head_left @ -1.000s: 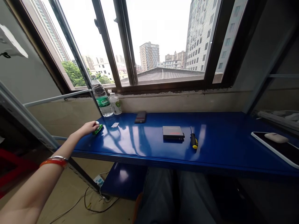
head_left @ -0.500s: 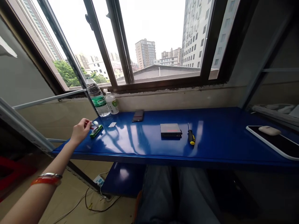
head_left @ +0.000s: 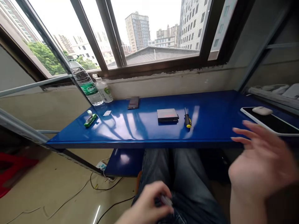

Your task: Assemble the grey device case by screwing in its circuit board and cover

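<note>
Held piece: I see a small pale piece [head_left: 166, 200] at the lower middle of the frame, over the jeans [head_left: 193, 180]; its visible part slants from upper left to lower right — blur hides which end is which.
Left hand: narrow, fingers curled around that piece; the left hand [head_left: 154, 199] is at the lower middle.
Right hand: wide, fingers bent and parted; the right hand [head_left: 261, 161] is blurred at lower right, below the white-edged slab [head_left: 277, 123].
Change: half a second ago I had the left hand beside the green pack [head_left: 90, 120] at the left; now it is over the lap, and the right hand has come into view.
Green pack: on the blue desk [head_left: 217, 112], long axis from lower left to upper right.
Screwdriver: the screwdriver [head_left: 187, 120] points its shaft up-frame, right of the grey box [head_left: 167, 114].
Bottles: clear bottle [head_left: 87, 87] upright at left, touching or just beside the white bottle [head_left: 104, 91] — I cannot tell what the white one contains.
</note>
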Demonstrator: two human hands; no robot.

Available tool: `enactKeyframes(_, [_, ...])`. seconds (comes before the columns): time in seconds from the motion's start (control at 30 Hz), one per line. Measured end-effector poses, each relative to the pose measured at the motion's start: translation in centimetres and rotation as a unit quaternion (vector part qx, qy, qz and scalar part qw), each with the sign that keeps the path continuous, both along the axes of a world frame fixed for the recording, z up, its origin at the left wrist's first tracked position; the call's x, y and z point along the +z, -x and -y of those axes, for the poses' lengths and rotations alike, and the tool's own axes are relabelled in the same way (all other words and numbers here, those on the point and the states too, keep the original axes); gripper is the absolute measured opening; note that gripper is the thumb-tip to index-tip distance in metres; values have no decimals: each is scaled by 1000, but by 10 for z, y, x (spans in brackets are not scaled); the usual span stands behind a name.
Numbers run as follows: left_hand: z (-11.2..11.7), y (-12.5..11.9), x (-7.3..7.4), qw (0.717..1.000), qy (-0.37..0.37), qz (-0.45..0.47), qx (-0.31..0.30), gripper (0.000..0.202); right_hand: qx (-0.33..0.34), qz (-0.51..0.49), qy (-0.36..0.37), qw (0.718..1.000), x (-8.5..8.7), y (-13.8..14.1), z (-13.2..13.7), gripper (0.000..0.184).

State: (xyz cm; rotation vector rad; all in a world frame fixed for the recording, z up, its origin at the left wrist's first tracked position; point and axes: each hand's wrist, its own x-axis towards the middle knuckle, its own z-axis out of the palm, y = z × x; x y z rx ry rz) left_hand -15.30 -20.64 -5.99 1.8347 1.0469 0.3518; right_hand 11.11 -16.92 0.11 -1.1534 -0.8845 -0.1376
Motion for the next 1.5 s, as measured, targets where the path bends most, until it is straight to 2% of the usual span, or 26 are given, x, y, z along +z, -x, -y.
enactKeyframes(0.07, [13, -25, -44, 998, 22, -4, -51, 26, 31, 24, 61, 997, -6, 5, -25, 34])
enactKeyframes(0.1, [15, -33, -58, 997, 15, -7, -71, 25, 56, 44, 106, 992, -10, 5, -34, 34])
enactKeyframes(0.17, [13, -43, -73, 998, -1, -2, -55, 20, 85, 88, 193, 974, -20, 4, -47, 41])
enactKeyframes(0.23, [7, -46, -73, 998, -1, 3, -59, 22, 88, 137, 269, 949, -27, 2, -55, 54])
enactKeyframes(0.33, [-1, -45, -63, 997, 5, 4, -74, 30, 58, 195, 342, 917, -31, 3, -62, 64])
enactKeyframes(0.43, [-5, -43, -58, 996, 9, 1, -88, 40, 40, 231, 386, 892, -28, 4, -70, 67])
enactKeyframes(0.57, [-8, -39, -54, 993, 5, 2, -114, 40, 33, 262, 423, 867, -23, 2, -79, 65])
enactKeyframes(0.63, [-11, -36, -47, 991, -16, -2, -135, 38, 25, 270, 435, 859, -21, 3, -84, 63])
enactKeyframes(0.7, [-17, -34, -33, 988, -48, -5, -148, 33, 18, 272, 448, 852, -18, 5, -89, 60])
enactKeyframes(0.8, [-31, -31, 3, 984, -92, 46, -145, 21, 19, 268, 467, 843, -13, 8, -95, 54])
enactKeyframes(0.87, [-47, -28, 33, 981, -143, 87, -100, 15, 26, 258, 478, 839, -9, 9, -98, 47])
enactKeyframes(0.93, [-69, -25, 62, 971, -218, 95, -33, 15, 36, 239, 491, 837, -7, 6, -101, 38])
enactKeyframes(1.0, [-97, -21, 88, 948, -307, 82, 32, 16, 48, 207, 500, 840, -7, 1, -105, 33])
enactKeyframes(1.07, [-131, -20, 106, 929, -363, 39, 55, 27, 61, 164, 497, 850, -8, -7, -110, 32])
enactKeyframes(1.1, [-149, -20, 112, 931, -361, 4, 52, 40, 69, 142, 487, 859, -8, -11, -113, 33])
enactKeyframes(1.17, [-183, -24, 118, 951, -301, -65, 17, 70, 92, 101, 448, 884, -9, -20, -123, 34])
enactKeyframes(1.23, [-214, -30, 117, 959, -272, -81, -4, 86, 120, 69, 391, 910, -5, -27, -136, 34])
enactKeyframes(1.37, [-259, -47, 108, 972, -221, -77, -26, 76, 147, 31, 272, 951, 20, -36, -174, 34])
enactKeyframes(1.5, [-285, -59, 106, 982, -187, -39, 4, 70, 154, 18, 187, 970, 57, -35, -217, 33])
